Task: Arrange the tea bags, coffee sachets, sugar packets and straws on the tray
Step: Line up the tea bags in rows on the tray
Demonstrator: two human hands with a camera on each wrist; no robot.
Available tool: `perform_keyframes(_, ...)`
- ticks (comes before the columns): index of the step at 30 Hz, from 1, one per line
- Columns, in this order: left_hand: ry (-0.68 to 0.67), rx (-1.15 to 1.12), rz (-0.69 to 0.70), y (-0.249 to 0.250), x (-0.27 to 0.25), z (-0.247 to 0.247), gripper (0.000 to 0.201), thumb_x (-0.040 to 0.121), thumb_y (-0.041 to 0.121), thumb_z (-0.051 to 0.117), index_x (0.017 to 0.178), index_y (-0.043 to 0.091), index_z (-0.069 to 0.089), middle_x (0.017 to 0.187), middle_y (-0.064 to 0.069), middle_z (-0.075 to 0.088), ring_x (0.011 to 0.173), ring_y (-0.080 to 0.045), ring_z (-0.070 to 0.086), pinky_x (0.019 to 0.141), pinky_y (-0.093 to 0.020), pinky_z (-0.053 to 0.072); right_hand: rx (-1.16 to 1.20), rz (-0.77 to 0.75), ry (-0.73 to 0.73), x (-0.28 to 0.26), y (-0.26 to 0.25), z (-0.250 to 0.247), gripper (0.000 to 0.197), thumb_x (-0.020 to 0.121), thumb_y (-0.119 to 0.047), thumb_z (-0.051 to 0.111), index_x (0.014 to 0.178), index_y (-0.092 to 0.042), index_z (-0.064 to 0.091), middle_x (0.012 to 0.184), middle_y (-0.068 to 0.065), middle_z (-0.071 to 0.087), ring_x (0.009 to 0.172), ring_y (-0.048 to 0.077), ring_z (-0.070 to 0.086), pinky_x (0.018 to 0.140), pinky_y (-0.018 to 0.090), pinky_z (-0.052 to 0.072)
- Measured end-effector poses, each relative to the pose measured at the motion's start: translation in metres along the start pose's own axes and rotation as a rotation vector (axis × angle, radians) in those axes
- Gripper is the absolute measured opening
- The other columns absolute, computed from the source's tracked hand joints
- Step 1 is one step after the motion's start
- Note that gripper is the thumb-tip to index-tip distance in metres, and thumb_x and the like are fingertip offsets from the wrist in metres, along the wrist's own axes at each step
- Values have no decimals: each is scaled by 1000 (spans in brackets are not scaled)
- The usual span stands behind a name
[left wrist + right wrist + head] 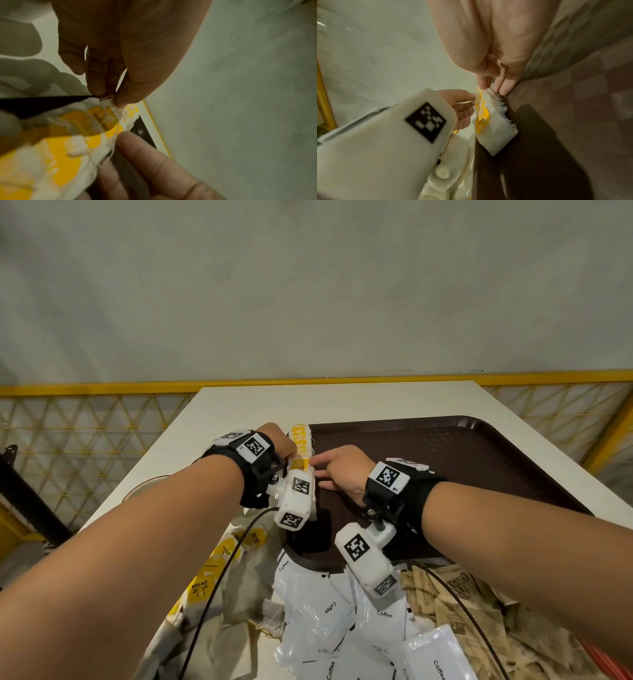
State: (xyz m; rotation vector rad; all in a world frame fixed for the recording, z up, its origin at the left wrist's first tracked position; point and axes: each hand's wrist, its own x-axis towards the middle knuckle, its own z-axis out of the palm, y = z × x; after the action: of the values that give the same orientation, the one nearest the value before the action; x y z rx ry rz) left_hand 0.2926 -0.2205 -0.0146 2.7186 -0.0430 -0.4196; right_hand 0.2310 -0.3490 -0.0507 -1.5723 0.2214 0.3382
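Note:
A row of white tea bags with yellow tags (302,447) stands along the left edge of the dark brown tray (462,460). My left hand (291,455) pinches the top of a tea bag (102,115) in that row between thumb and fingertips (97,86). From the tray side, my right hand (318,470) reaches in with straight fingers (485,83) that touch the stacked tea bags (494,128). Loose tea bags (212,577), white coffee sachets (329,611) and brown sugar packets (462,594) lie in heaps near me. Red straws (609,662) peek in at the lower right.
The tray sits on a white table (260,402) whose far edge meets a yellow mesh fence (85,419). A round beige dish (147,487) lies left of my left forearm. Black cables (219,570) run from the wrist cameras across the heaps.

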Motion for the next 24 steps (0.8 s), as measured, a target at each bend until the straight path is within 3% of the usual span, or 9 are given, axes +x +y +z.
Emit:
perform_keyframes(3, -22, -69, -21, 0, 7, -1, 22, 91, 17, 56, 70, 7, 56, 75, -7, 58, 71, -22, 52, 65, -27, 40, -23, -30, -16, 1, 2, -2, 51, 95, 15, 14, 139, 9, 39, 140, 25, 45, 128, 26, 47, 71, 15, 53)
perform_keyframes(6, -24, -84, -21, 1, 3, -3, 24, 92, 19, 55, 70, 9, 53, 70, -4, 55, 71, -20, 53, 65, -26, 40, -10, -55, 14, 1, 6, -3, 45, 96, 12, 23, 135, 9, 44, 137, 25, 49, 130, 31, 47, 98, 30, 47)
perform_keyframes(7, -32, -74, -8, 0, 4, -3, 23, 92, 20, 56, 72, 9, 54, 73, -5, 56, 75, -21, 53, 67, -26, 40, 8, -59, 1, 0, 6, -2, 44, 97, 12, 22, 136, 10, 42, 138, 26, 48, 130, 31, 47, 99, 31, 45)
perform_keyframes(10, -50, -27, 23, -1, 0, -6, 15, 90, 21, 61, 89, 6, 63, 86, -6, 60, 81, -20, 53, 69, -26, 40, 20, -68, -9, -5, 6, 0, 47, 96, 14, 18, 138, 10, 40, 139, 29, 45, 128, 30, 48, 87, 23, 49)
perform_keyframes(12, -73, 15, 50, -1, -4, -8, 25, 89, 22, 62, 107, 5, 66, 93, -6, 61, 82, -20, 54, 72, -26, 43, 14, -76, -3, -7, 5, 1, 47, 96, 15, 19, 137, 11, 41, 139, 30, 45, 130, 32, 46, 73, 16, 52)
perform_keyframes(15, -101, 98, 76, 2, -7, -9, 31, 92, 24, 58, 116, 4, 63, 98, -7, 60, 85, -19, 53, 68, -24, 42, -2, -84, 19, -9, 5, 5, 46, 94, 17, 22, 134, 11, 44, 136, 30, 47, 118, 30, 53, 57, 11, 51)
perform_keyframes(18, -101, 135, 71, 6, -9, -11, 32, 96, 25, 52, 118, 4, 61, 106, -9, 62, 88, -20, 53, 66, -23, 41, -52, -67, 51, -8, 5, 8, 44, 94, 16, 27, 131, 8, 50, 133, 28, 52, 122, 32, 54, 64, 15, 51)
perform_keyframes(20, -93, 163, 77, 7, -7, -12, 31, 98, 26, 48, 117, 5, 61, 112, -10, 61, 91, -19, 52, 76, -24, 42, -84, -53, 80, -7, 5, 9, 42, 94, 15, 30, 127, 7, 54, 130, 27, 55, 123, 32, 54, 70, 18, 50)
perform_keyframes(24, -93, 170, 67, 7, 3, -10, 22, 95, 30, 52, 94, 9, 59, 98, -6, 58, 86, -19, 52, 75, -25, 40, -97, -31, 102, -7, 4, 9, 41, 94, 14, 30, 126, 7, 56, 129, 26, 57, 113, 28, 59, 70, 20, 50)
